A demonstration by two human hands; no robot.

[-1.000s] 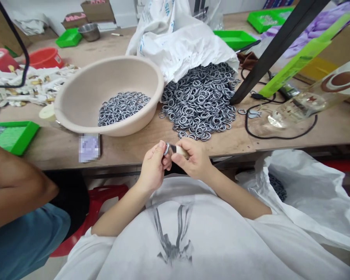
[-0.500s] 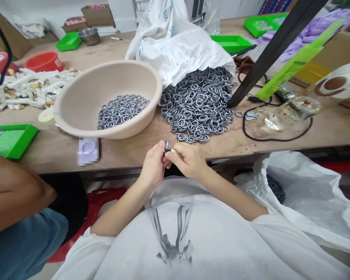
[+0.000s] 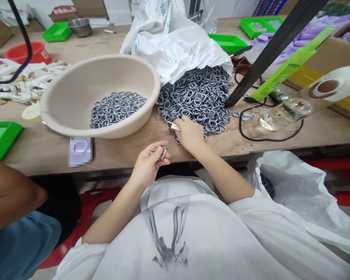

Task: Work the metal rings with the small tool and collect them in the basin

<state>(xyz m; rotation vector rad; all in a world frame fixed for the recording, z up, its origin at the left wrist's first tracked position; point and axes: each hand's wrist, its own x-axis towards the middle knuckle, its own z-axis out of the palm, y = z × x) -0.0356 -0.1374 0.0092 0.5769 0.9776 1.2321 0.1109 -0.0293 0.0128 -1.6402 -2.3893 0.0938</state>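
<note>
My left hand [image 3: 148, 160] hovers at the table's front edge and pinches a small metal ring [image 3: 163, 153] between thumb and fingers. My right hand [image 3: 189, 132] rests on the near edge of a big pile of metal rings [image 3: 196, 97] and grips a small pale-handled tool [image 3: 174, 126] whose tip points left. A beige basin [image 3: 76, 93] to the left holds more rings [image 3: 116, 107]. The pile spills from a white sack [image 3: 175, 42].
Another person's arm [image 3: 11, 198] is at the left. Green trays [image 3: 1, 136] stand around the wooden table [image 3: 122, 149], along with a red bowl [image 3: 29, 52], a black pole [image 3: 268, 50], a black cable [image 3: 270, 138] and a bottle [image 3: 312, 93]. A white bag [image 3: 297, 190] sits at my right.
My right hand left the left hand and reached forward onto the ring pile, tool still in it. The left hand keeps its ring near the table edge. The view shifted slightly.
</note>
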